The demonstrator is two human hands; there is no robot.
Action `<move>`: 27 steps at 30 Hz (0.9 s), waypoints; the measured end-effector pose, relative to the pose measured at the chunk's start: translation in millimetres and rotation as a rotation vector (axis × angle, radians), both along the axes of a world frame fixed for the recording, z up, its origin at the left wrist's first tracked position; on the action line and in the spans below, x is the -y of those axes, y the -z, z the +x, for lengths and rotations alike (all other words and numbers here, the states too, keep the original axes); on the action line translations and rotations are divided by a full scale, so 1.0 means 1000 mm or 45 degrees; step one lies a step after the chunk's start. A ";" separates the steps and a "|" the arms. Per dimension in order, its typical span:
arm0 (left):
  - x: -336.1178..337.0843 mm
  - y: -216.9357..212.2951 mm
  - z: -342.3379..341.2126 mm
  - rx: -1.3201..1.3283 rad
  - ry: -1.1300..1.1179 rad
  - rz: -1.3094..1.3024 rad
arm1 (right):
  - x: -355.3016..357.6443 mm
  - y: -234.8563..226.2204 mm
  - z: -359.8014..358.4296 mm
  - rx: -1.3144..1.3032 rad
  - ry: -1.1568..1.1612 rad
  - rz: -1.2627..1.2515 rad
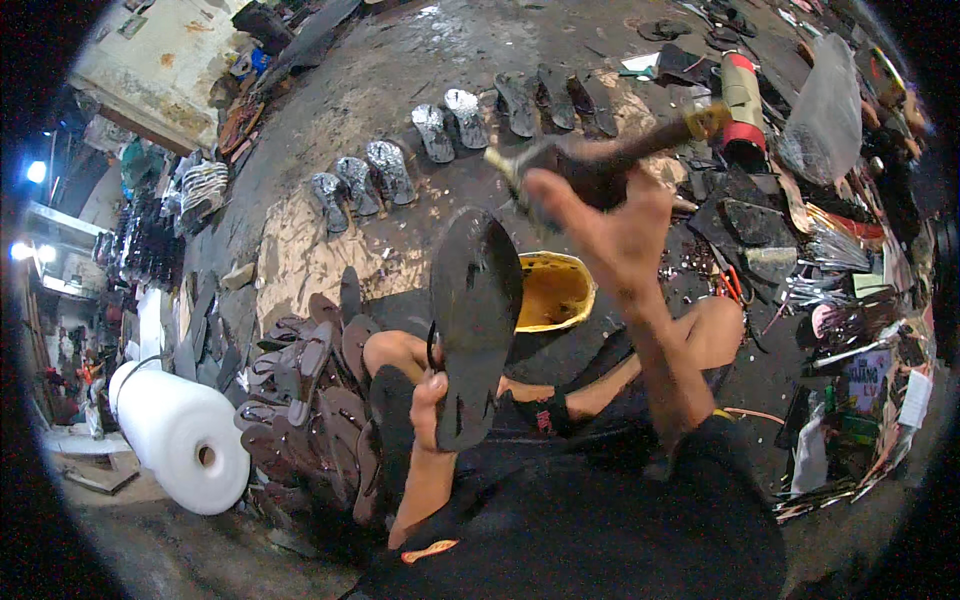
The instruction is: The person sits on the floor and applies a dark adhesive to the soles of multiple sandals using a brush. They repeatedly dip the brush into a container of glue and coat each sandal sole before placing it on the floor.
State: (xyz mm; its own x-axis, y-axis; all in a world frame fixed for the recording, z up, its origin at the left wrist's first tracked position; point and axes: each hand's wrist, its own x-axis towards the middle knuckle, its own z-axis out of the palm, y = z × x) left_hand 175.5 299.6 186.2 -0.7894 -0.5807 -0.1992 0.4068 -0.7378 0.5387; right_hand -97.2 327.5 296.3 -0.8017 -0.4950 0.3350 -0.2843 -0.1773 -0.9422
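Note:
A dark sandal sole [474,320] is upright in my left hand [430,400], its broad toe end up. My thumb lies across its lower face. My right hand [625,235] is raised to the right of it, fingers wrapped round a dark long-handled tool [665,138] with yellowish ends; motion blurs it, so its kind is unclear. Below the tool, between my legs, is a yellow tub [565,292] with a rough, pale rim. A heap of brown sandals [320,385] lies by my left leg.
Several sole pieces, some shiny silver [390,172], others dark [515,105], lie in a row ahead on brown paper [300,245]. A white roll [180,435] is at left. On the right are a red-and-tan cylinder [741,95], a plastic bag [820,110] and scattered tools [835,245].

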 end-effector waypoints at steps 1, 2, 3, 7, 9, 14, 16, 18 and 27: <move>0.000 0.001 -0.002 -0.029 -0.047 0.021 | -0.008 -0.004 0.012 -0.027 -0.101 0.188; -0.002 0.003 -0.004 0.037 -0.066 0.027 | -0.012 -0.004 0.025 -0.184 -0.137 0.110; -0.002 0.004 -0.004 0.098 -0.088 -0.015 | -0.006 -0.001 0.027 -0.303 -0.073 0.006; -0.008 0.002 -0.005 0.161 0.039 -0.062 | 0.013 0.032 -0.006 -0.200 0.052 -0.070; -0.008 -0.005 -0.005 0.085 0.039 -0.016 | 0.013 0.051 -0.014 -0.314 0.133 -0.130; 0.018 -0.030 -0.024 0.269 -0.059 -0.524 | -0.027 0.058 0.035 -0.254 -0.676 -0.099; 0.030 -0.037 -0.036 0.316 -0.072 -0.803 | -0.045 0.056 0.064 -0.292 -1.102 -0.194; 0.037 -0.038 -0.046 -0.169 0.126 -0.158 | -0.053 0.049 0.078 -0.619 -0.853 -0.234; 0.026 -0.018 -0.054 -0.144 -0.242 -0.217 | -0.037 0.046 0.077 -0.087 -0.182 -0.075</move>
State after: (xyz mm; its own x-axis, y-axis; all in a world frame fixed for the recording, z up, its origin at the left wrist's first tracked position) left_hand 121.2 273.5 203.9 -0.6747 -0.7381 -0.0023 0.5941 -0.5448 0.5918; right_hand -20.1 364.1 249.8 -0.6988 -0.5803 0.4182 -0.3151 -0.2751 -0.9083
